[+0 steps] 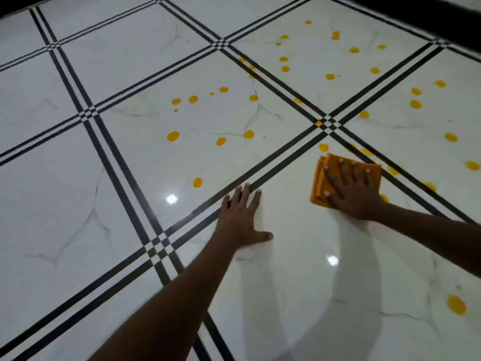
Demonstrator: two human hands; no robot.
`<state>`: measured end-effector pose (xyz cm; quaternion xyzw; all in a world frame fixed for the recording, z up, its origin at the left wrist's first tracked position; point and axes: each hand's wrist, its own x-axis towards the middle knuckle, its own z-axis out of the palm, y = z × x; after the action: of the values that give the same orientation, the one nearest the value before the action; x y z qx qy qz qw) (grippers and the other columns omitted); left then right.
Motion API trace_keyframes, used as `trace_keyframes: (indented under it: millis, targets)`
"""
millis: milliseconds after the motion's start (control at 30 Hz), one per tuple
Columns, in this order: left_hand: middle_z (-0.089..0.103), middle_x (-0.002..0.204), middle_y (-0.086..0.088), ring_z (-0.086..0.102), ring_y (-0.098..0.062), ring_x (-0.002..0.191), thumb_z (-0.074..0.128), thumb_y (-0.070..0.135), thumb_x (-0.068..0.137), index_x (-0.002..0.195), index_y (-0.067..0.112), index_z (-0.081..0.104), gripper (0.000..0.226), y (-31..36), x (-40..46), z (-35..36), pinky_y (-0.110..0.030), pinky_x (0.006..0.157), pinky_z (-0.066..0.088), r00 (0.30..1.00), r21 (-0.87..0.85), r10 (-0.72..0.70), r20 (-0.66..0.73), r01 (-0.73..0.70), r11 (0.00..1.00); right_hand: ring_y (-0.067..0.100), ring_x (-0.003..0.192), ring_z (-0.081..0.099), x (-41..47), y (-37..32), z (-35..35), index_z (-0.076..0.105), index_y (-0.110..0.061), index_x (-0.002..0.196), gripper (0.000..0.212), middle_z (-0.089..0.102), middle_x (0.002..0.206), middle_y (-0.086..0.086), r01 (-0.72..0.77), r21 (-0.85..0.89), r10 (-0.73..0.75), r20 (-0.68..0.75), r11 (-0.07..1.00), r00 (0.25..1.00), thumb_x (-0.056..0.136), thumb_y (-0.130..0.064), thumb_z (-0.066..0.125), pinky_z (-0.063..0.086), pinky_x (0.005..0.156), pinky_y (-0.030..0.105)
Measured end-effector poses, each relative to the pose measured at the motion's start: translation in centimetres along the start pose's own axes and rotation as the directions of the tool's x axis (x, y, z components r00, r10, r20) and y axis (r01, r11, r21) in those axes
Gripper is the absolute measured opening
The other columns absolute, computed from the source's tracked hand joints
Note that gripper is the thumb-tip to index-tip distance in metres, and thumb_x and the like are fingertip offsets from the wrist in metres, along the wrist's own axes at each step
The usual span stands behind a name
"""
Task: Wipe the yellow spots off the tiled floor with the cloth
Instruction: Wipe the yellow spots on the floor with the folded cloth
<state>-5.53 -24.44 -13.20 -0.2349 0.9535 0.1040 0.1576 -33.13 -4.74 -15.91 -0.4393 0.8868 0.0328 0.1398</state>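
So the big white tiled floor [130, 191] w/ black lines has yellow spots [173, 136] all over, mostly far from the person & off to the right. Next, the orange cloth [321, 178] lies folded flat on the floor, near where the black lines cross. Right hand [351, 190] presses down on it, fingers straight & spread. Left hand [240, 220] lies flat on the bare tile, fingers spread, holding nothing. One spot [323, 147] sits just past the cloth. Floor looks shiny, so the leaning hand might slip, I think. Pushing wet yellow around could smear it, esp. into the lines.
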Motion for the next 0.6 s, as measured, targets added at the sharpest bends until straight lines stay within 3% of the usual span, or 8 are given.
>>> trace_keyframes:
  millis: [67,133,233,333,400,467,533,600]
  targets:
    - [-0.019,0.165,-0.009,-0.016,-0.03,0.153,0.051,0.089,0.065,0.158,0.024,-0.011,0.13,0.9,0.9,0.1,-0.055,0.122,0.001,1.0,-0.001,-0.011,-0.006,0.011,1.0,0.052,0.149,0.018,-2.9,-0.8,1.0,-0.002,-0.032,0.161,0.076,0.009,0.166,0.018,0.142,-0.054,-0.142,0.004,0.988,0.99,0.096,-0.07,0.007,0.012,0.117,0.069]
    - [-0.025,0.164,-0.011,-0.021,-0.032,0.151,0.054,0.092,0.059,0.157,0.026,-0.016,0.138,1.7,1.8,0.1,-0.057,0.121,-0.002,1.0,-0.01,-0.018,0.012,0.018,1.0,0.049,0.152,0.005,-6.2,-3.3,2.2,-0.01,-0.034,0.16,0.077,0.0,0.167,0.016,0.29,-0.081,-0.29,0.005,0.954,0.957,0.097,-0.064,0.023,0.001,0.119,0.064]
    - [-0.032,0.161,-0.008,-0.027,-0.032,0.149,0.061,0.09,0.055,0.155,0.03,-0.021,0.143,1.9,2.4,-0.1,-0.058,0.121,-0.006,0.998,-0.049,-0.041,0.052,0.043,0.998,0.037,0.154,-0.015,-4.5,-6.7,1.0,-0.009,-0.035,0.16,0.076,-0.012,0.169,0.009,0.442,-0.035,-0.442,0.004,0.896,0.897,0.097,-0.067,0.021,-0.009,0.122,0.06]
    - [-0.034,0.16,-0.007,-0.029,-0.031,0.149,0.066,0.085,0.057,0.155,0.031,-0.022,0.142,2.3,2.5,-0.5,-0.057,0.121,-0.006,0.996,-0.049,-0.055,0.069,0.058,0.997,0.042,0.155,0.006,3.4,-6.0,-1.0,0.005,-0.035,0.16,0.078,0.002,0.169,0.012,0.333,0.014,-0.332,-0.041,0.943,0.942,0.094,-0.075,0.0,0.005,0.12,0.066]
    - [-0.035,0.16,-0.007,-0.029,-0.03,0.149,0.068,0.082,0.058,0.154,0.031,-0.024,0.143,2.5,2.4,-0.9,-0.057,0.121,-0.005,0.995,-0.046,-0.074,0.069,0.077,0.996,0.048,0.149,0.024,7.7,-3.0,-2.3,0.016,-0.03,0.159,0.086,0.019,0.167,0.015,0.046,0.037,-0.043,-0.062,0.998,0.997,0.091,-0.078,-0.006,0.014,0.116,0.07]
    - [-0.034,0.16,-0.007,-0.028,-0.031,0.149,0.069,0.081,0.058,0.154,0.031,-0.024,0.143,2.7,2.4,-1.2,-0.057,0.121,-0.004,0.994,-0.033,-0.094,0.064,0.096,0.995,0.048,0.15,0.022,7.7,-0.8,-2.6,0.011,-0.03,0.161,0.087,0.017,0.167,0.016,-0.112,0.093,0.12,-0.082,0.989,0.989,0.09,-0.078,-0.007,0.012,0.117,0.068]
    - [-0.034,0.16,-0.007,-0.027,-0.031,0.149,0.069,0.081,0.058,0.154,0.031,-0.024,0.142,3.0,2.5,-1.1,-0.057,0.121,-0.004,0.993,-0.025,-0.096,0.071,0.098,0.995,0.045,0.154,0.006,4.4,-1.5,-1.9,-0.002,-0.032,0.161,0.083,0.002,0.169,0.014,-0.103,0.117,0.11,-0.053,0.988,0.993,0.091,-0.075,0.0,0.001,0.119,0.065]
    - [-0.036,0.159,-0.007,-0.028,-0.031,0.149,0.069,0.081,0.059,0.154,0.03,-0.024,0.142,3.0,2.4,-1.2,-0.058,0.121,-0.004,0.992,-0.029,-0.096,0.076,0.098,0.995,0.044,0.154,0.005,0.6,-4.1,-0.4,0.002,-0.031,0.161,0.079,0.003,0.169,0.013,0.038,0.106,-0.03,-0.078,0.994,0.996,0.094,-0.069,0.016,0.004,0.12,0.066]
